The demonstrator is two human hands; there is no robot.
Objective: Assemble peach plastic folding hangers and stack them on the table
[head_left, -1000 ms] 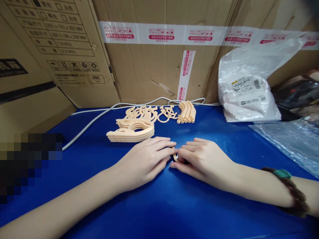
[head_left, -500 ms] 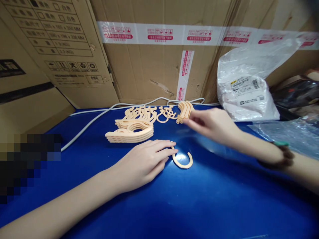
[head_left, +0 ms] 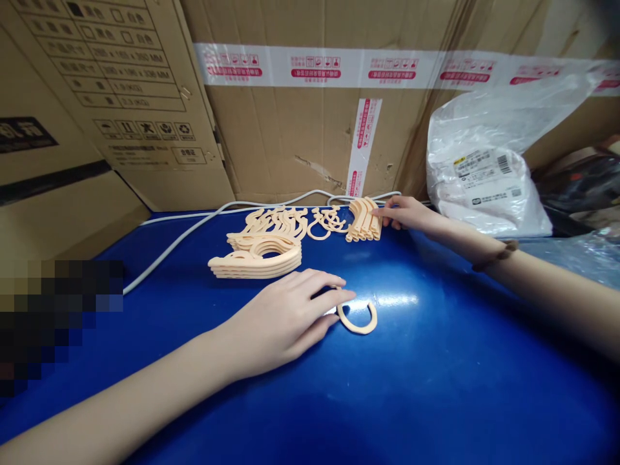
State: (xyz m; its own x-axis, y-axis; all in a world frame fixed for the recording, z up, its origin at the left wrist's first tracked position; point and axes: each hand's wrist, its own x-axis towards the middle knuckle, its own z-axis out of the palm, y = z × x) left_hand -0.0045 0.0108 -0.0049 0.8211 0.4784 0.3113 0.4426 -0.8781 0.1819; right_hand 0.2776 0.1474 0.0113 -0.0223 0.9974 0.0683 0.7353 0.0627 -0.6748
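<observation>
Cream-coloured curved strips, ranked side by side, lie by the far edge of the blue worktop, their long axes running roughly from that edge toward the near one. The right hand is nearer: its bent fingers touch the row's right end, thumb and forefinger close together; whether they grip a strip, I cannot tell. Nearer the worktop's middle, the left hand has its fingers closed about a cream open-curved hook, the shank mostly hidden beneath them.

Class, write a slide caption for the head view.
Left hand on a cream hook, right hand at the curved cream pieces.
</observation>
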